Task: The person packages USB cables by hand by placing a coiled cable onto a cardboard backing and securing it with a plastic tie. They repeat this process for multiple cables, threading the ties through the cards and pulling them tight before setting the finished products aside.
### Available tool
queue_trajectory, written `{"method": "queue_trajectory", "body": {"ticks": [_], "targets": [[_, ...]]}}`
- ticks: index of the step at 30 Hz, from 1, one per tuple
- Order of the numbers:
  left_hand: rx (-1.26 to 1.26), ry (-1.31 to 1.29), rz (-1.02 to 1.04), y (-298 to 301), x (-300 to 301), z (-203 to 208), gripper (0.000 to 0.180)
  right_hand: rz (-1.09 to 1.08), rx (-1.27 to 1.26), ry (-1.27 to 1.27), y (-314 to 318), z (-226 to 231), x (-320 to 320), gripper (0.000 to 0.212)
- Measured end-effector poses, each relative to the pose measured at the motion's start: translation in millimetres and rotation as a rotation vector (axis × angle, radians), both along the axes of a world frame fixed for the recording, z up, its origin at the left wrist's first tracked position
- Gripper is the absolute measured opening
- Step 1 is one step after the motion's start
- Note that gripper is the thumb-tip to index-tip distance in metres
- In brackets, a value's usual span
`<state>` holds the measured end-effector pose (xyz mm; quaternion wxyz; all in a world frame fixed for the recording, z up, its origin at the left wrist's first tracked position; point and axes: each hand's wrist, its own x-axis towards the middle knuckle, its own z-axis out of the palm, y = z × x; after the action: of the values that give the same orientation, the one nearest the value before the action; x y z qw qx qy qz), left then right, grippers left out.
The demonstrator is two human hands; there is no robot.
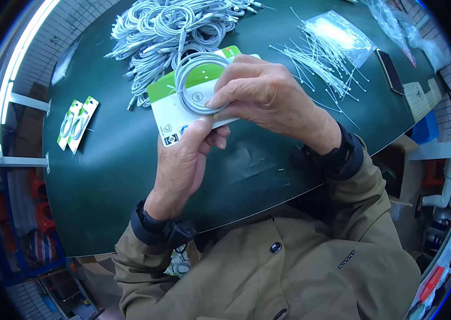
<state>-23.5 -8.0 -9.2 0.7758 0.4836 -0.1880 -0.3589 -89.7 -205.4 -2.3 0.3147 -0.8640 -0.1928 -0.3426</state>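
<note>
The left hand [183, 160] pinched the lower edge of a green-and-white backing card [175, 109] above the dark green table [103, 181], keeping it raised and flat. The right hand [265, 93], wrist arched over it, pressed a coiled white cable [196, 80] against the card, fingers curled closed, apparently to seat it.

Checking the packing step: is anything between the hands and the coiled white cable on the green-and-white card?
Nothing visible. The right hand presses the coiled white cable flat against the green-and-white backing card with its fingers, and the left hand grips the card's lower edge from beneath. Both are in direct contact.
</note>
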Motion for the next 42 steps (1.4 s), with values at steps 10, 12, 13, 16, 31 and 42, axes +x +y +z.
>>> {"method": "queue_trajectory", "body": {"ticks": [10, 12, 13, 16, 31, 42], "targets": [[-0.027, -0.039, -0.039, 5, 15, -19, 0.030, 0.066, 0.066, 0.053, 3, -15, 8, 0.021], [-0.049, -0.049, -0.061, 8, 18, -22, 0.031, 0.060, 0.106, 0.076, 6, -18, 9, 0.021], [-0.061, -0.054, -0.072, 8, 19, -23, 0.032, 0.057, 0.125, 0.087, 7, -19, 10, 0.020], [-0.059, -0.037, -0.022, 5, 15, -20, 0.029, 0.067, 0.110, 0.075, 7, -23, 11, 0.021], [0.105, -0.106, 0.264, -6, 11, -20, 0.018, 0.111, 0.080, 0.185, 16, -17, 7, 0.027], [0.158, -0.107, 0.287, -6, 8, -19, 0.023, 0.039, 0.091, 0.398, 26, -9, 3, 0.021]]}}
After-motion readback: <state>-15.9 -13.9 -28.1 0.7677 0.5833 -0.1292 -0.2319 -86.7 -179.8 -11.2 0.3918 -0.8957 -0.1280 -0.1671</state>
